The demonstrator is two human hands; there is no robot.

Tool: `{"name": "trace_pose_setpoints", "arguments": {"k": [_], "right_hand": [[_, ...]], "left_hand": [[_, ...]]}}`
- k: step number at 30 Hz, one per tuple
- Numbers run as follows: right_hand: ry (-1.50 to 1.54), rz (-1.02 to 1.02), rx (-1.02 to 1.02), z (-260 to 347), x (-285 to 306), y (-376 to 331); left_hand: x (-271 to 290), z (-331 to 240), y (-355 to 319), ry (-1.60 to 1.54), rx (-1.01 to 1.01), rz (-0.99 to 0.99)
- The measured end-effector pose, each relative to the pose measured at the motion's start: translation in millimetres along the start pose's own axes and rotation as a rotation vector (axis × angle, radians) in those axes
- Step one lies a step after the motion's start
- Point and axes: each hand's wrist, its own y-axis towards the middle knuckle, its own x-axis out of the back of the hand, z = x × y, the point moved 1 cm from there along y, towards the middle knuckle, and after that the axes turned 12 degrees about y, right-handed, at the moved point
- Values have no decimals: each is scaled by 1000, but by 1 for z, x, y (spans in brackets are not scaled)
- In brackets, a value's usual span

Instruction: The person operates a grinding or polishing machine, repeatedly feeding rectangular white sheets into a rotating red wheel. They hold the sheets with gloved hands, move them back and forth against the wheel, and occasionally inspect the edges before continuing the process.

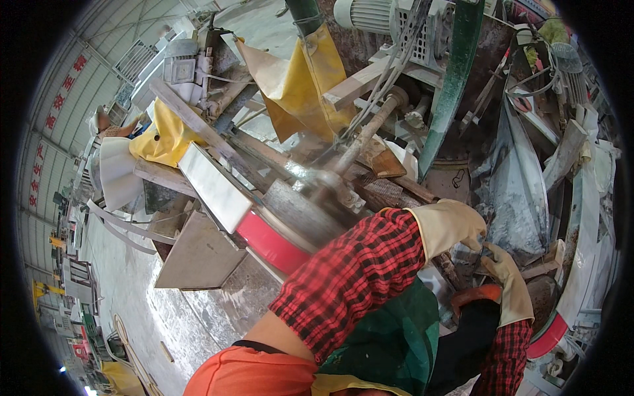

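1. Your left hand [449, 224] wears a cream work glove at the end of a red-and-black checked sleeve [353, 277]. It is curled and pressed down beside a dark rusty bar [389, 193]; you cannot tell whether the fingers actually grip anything, since the glove hides them.
2. Your right hand [510, 280], gloved the same way, lies just right of the left one, its fingers bent towards the left glove; whether it has hold of something cannot be told either.
3. Both hands meet at the wet, grey, mud-coated machine part [512, 198] in the right half of the view, below a slanted green beam [456, 72].
4. A grimy steel shaft [360, 142] runs from the upper middle down towards your left glove, caked in pale slurry.
5. Left of it, a white stone slab [214, 188] lies on the machine bed next to a red-rimmed wheel [271, 243].
6. Yellow tarpaulin [307, 86] hangs over the frame above, with a second piece further left.
7. A grey electric motor [363, 13] sits at the top.
8. The concrete floor [132, 284] at the lower left is wet and grey, and the corrugated hall wall [63, 119] curves away on the far left.
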Motion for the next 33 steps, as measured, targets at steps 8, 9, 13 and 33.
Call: {"name": "trace_pose_setpoints", "arguments": {"k": [8, 9, 13, 33], "right_hand": [[-13, 13, -9, 16, -2, -5], [-4, 10, -5, 12, -2, -5], [-11, -4, 23, -2, 0, 1], [-31, 17, -47, 15, -1, -5]], "left_hand": [[-2, 1, 0, 26, 2, -18], [-2, 1, 0, 24, -4, -22], [-1, 0, -1, 20, -19, -37], [-2, 1, 0, 20, -22, -19]]}}
